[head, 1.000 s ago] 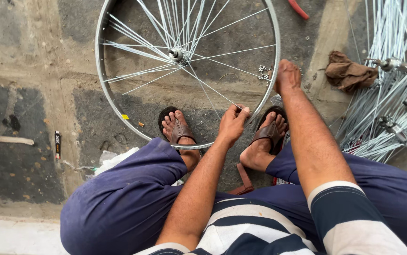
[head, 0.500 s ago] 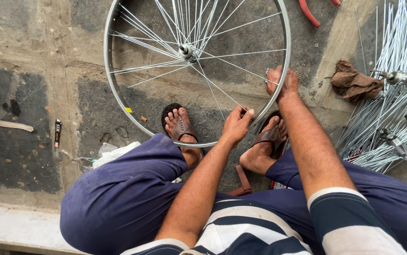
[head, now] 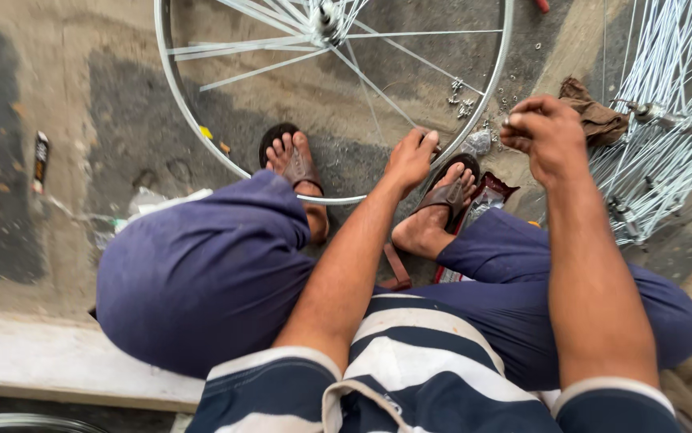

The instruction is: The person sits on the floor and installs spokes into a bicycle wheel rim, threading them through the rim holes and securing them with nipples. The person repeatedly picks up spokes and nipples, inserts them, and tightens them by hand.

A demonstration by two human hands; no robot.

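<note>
Fingers (head: pixel 424 144) of your left hand (head: pixel 411 158) pinch the wheel rim (head: pixel 201 136); right hand (head: pixel 545 132) fingers pinch something small, can't tell what; keep rim steady, feed it at a spoke (head: pixel 259 70) hole

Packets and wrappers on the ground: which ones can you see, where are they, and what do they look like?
Shiny packet: on the ground beside the sandalled foot below the right hand, long, dark red edges with a clear silvery middle.
Small wrapper: far left on the concrete floor, narrow strip, black with white and orange patches.
No signs or screens show.
</note>
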